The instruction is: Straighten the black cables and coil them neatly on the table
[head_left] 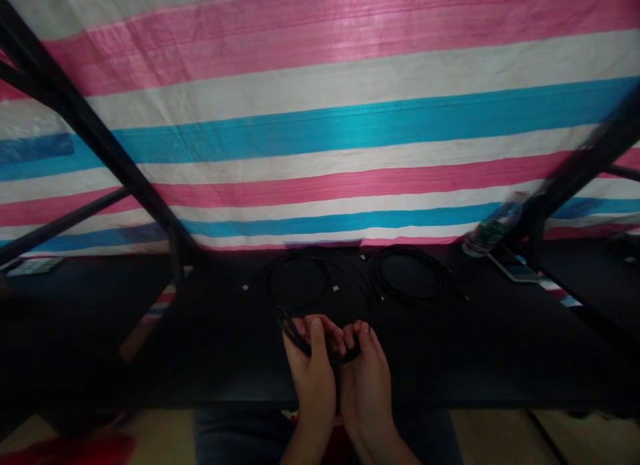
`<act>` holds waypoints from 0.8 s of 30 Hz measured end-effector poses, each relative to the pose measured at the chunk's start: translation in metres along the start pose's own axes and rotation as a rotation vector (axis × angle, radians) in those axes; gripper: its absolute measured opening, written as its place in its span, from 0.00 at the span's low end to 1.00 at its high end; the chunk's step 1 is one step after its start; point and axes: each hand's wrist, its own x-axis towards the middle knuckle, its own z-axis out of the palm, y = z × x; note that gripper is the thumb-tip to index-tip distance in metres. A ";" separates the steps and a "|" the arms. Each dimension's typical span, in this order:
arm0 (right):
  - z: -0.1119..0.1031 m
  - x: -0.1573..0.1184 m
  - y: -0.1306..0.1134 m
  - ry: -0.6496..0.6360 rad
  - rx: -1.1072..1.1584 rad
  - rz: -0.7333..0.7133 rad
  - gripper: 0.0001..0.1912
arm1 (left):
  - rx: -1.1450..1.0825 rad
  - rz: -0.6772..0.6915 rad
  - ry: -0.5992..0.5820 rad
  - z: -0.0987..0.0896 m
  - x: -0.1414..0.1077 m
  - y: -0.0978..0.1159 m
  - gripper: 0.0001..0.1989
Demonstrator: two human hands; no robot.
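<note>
Close together at the black table's front edge, both my hands grip a black cable. My left hand point(314, 365) has its fingers wrapped round several strands, its thumb lying on top. Beside it on the right, my right hand point(367, 372) curls its fingers round the same dark cable point(299, 342). Just beyond them lies a loosely coiled black cable point(270, 282) with pale connector ends. Another coiled black cable point(377, 282) rests to its right, also with small connectors showing. Where the held strands run between my palms is too dark to make out.
On the black table point(225, 358), a clear bottle point(493, 230) leans at the back right beside a phone point(515, 266). Dark metal frame bars point(120, 165) slope at both sides. A striped sheet point(350, 125) hangs behind. A pale object point(36, 266) lies far left.
</note>
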 end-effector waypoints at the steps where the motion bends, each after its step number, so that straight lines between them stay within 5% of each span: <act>1: 0.001 -0.003 0.002 0.013 0.012 0.004 0.12 | -0.020 0.005 0.018 0.001 -0.001 0.001 0.19; 8: -0.003 -0.013 0.013 -0.111 -0.100 0.146 0.17 | -0.051 0.067 0.145 -0.007 0.013 0.007 0.16; 13: -0.013 -0.015 0.010 -0.257 -0.328 0.081 0.15 | -0.158 0.022 0.194 -0.014 0.027 0.013 0.19; 20: -0.025 -0.008 0.001 -0.415 -0.469 0.102 0.13 | -0.186 0.065 0.031 -0.023 0.032 0.026 0.15; 24: -0.033 -0.005 -0.003 -0.463 -0.503 0.129 0.12 | -0.195 -0.051 -0.093 -0.036 0.040 0.038 0.08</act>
